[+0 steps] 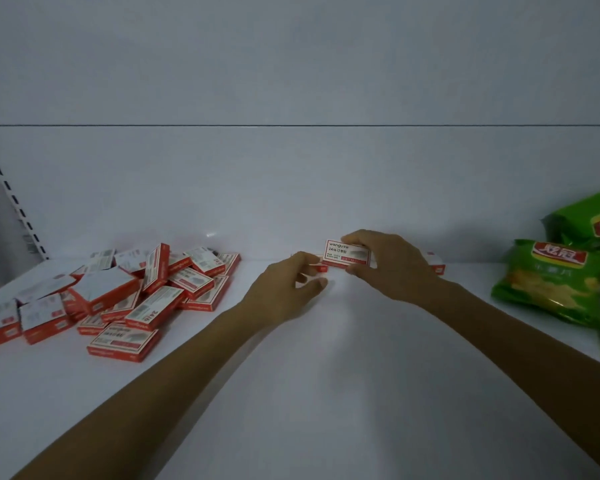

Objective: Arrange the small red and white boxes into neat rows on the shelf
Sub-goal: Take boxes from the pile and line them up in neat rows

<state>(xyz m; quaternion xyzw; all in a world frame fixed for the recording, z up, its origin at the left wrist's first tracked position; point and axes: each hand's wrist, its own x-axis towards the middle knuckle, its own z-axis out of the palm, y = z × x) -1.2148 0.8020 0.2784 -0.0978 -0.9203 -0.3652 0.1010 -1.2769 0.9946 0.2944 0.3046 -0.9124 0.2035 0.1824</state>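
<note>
The right hand [388, 265] pinches a small red and white cardboard box [347, 254] between thumb and fingers, held upright at the back of the white shelf [326, 375]. The left hand [284, 285] curls against a flat-lying box [320, 268] just beneath; whether it grips it is unclear. A loose heap of matching boxes [136, 289] lies left, and green crinkly snack bags [555, 275] lie right.

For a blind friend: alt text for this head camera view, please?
The right hand grips a red and white box at the back of a white shelf; the left hand touches a lower box. A jumbled pile lies left, green snack bags right.
</note>
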